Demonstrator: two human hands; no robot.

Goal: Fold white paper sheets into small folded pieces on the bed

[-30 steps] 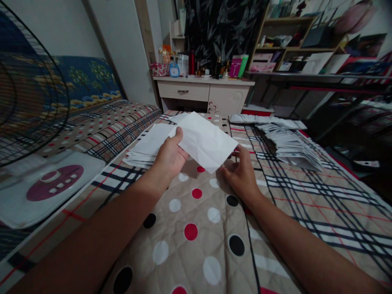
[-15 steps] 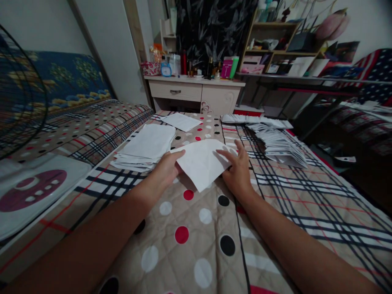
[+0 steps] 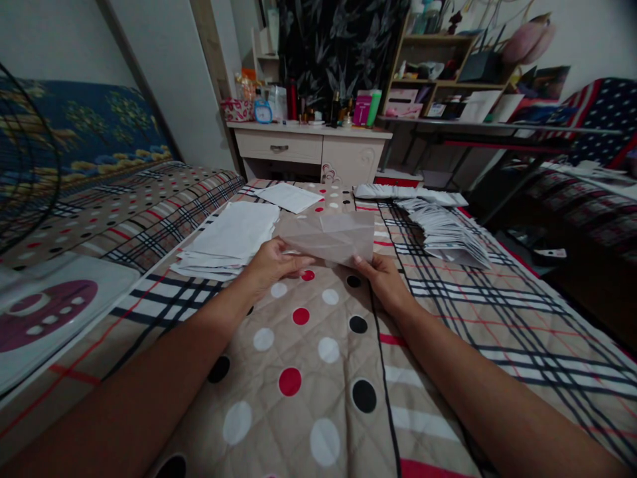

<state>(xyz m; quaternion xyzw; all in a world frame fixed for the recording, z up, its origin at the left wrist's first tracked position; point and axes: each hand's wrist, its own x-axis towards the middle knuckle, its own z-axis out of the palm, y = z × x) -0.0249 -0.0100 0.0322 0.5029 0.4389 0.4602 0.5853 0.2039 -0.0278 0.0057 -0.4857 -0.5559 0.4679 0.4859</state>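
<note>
Between my two hands a thin white sheet of paper (image 3: pixel 328 236), creased and slightly see-through, is held up above the bed. My left hand (image 3: pixel 279 262) grips its lower left corner, thumb and fingers closed. At the lower right corner, my right hand (image 3: pixel 381 269) pinches the sheet with the thumb on top. To the left lies a stack of white paper sheets (image 3: pixel 231 229). Beyond it a flat white piece of paper (image 3: pixel 290 197) rests by itself. A row of folded papers (image 3: pixel 448 232) leans over on the right.
The patterned quilt (image 3: pixel 318 372) covers the bed under my arms. A white bag with a purple print (image 3: pixel 54 305) lies at the left edge. A long white bundle (image 3: pixel 408 194) sits behind the folded papers. A drawer cabinet (image 3: pixel 279 147) stands past the bed's far end.
The sheet has turned from a corner-down diamond to a wide, upright strip with its darker face toward me. My right fingers, spread before, have closed on its corner.
</note>
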